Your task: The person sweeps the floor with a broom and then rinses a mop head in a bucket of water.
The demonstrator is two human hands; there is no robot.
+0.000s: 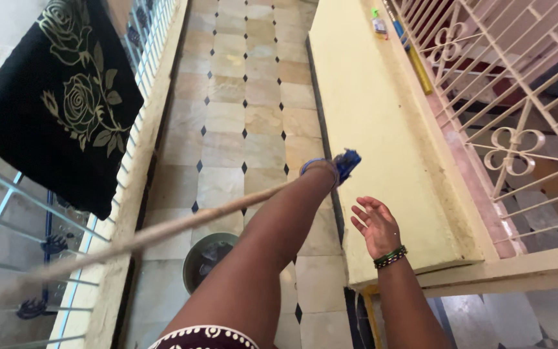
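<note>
1. The left hand point(325, 169) is stretched far forward at the end of a straight arm. Its fingers are hidden behind the wrist, but it seems to be closed around the wooden stick point(182, 227), because the stick hangs in the air and ends exactly at this hand.
2. Just beyond the left hand there is a blue piece point(347, 160), maybe cloth or plastic, and a thin blue band goes around the wrist. I cannot tell what it is exactly.
3. From the left hand the stick runs back and to the left, blurred, passing close to the person. I think it is held near one end so that the long part stays out of the way.
4. The right hand point(374, 225) is open, the fingers spread and a little bent, and it holds nothing. It hovers just above the near end of the yellow counter point(363, 116), to the right of the left hand. Green and dark bracelets point(390, 256) sit on its wrist.
5. Below the left arm a round bucket point(196, 262) stands on the tiled floor point(247, 110).
6. Right of the right hand a cream metal grille point(518, 139) closes the side.
7. Far to the left of both hands, a black cloth with golden roses point(66, 103) hangs over a railing, probably for drying.
</note>
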